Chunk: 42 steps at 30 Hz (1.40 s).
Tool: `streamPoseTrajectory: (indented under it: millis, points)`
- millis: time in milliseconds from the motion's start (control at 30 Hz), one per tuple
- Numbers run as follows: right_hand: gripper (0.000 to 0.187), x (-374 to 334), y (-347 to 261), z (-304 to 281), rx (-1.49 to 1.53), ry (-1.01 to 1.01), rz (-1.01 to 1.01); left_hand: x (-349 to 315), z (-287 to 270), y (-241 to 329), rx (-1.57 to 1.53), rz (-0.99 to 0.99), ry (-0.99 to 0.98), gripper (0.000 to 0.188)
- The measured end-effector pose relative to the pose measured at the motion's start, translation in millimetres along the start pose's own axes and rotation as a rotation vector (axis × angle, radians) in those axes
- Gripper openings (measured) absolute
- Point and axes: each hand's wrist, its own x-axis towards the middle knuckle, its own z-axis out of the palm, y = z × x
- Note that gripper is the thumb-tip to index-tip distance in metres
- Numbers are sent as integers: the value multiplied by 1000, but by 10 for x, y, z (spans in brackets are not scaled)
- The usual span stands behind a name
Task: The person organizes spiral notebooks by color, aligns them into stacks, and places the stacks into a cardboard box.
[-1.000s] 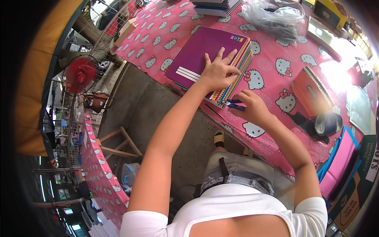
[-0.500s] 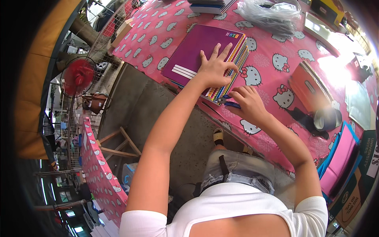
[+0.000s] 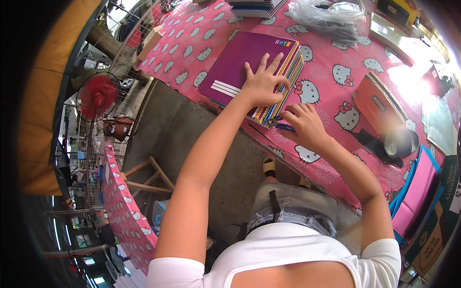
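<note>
A stack of spiral notebooks [image 3: 223,67] lies near the table edge, a purple cover on top. Their wire bindings, in several colours, face right. Across the top cover rests my left hand [image 3: 261,86], fingers spread, with the thumb side by the bindings. My right hand [image 3: 307,126] is closed around a pair of small blue-handled pliers [image 3: 286,127]. The pliers' jaws are at the near end of the bindings, by the stack's lower corner. Whether they grip a wire is too small to tell.
Pink patterned cloth covers the table [image 3: 319,72]. A clear plastic bag [image 3: 331,21] and more notebooks [image 3: 257,8] sit at the far side. To the right are an orange-covered stack [image 3: 377,105], a tape roll [image 3: 401,143] and pink and blue folders [image 3: 415,192]. A red fan [image 3: 98,96] stands left.
The whole view has shifted slightly. Both hands stay at the notebook stack, and the pliers' jaws remain at its lower corner with little visible movement.
</note>
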Motion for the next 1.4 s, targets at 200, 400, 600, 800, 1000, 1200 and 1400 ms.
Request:
streamPoseTrajectory:
  millis: [200, 400, 600, 800, 1000, 1200, 1400]
  points:
    - [37, 219, 165, -133, 656, -522, 667, 29, -15, 62, 38, -17, -18, 39]
    - [38, 14, 126, -37, 414, -326, 352, 28, -42, 56, 43, -39, -63, 44]
    - [37, -33, 47, 24, -84, 5, -52, 25, -73, 60, 18, -38, -79, 37]
    - [40, 234, 167, -173, 658, -560, 686, 24, -70, 52, -4, -37, -79, 34]
    - [48, 110, 115, -115, 505, -479, 572, 19, -84, 67, -5, -31, -65, 34]
    - [40, -157, 174, 0, -70, -134, -7, 8, -52, 45, 6, -9, -41, 33]
    - [36, -98, 213, 89, -2, -156, -5, 27, -48, 62, 9, -3, -35, 33]
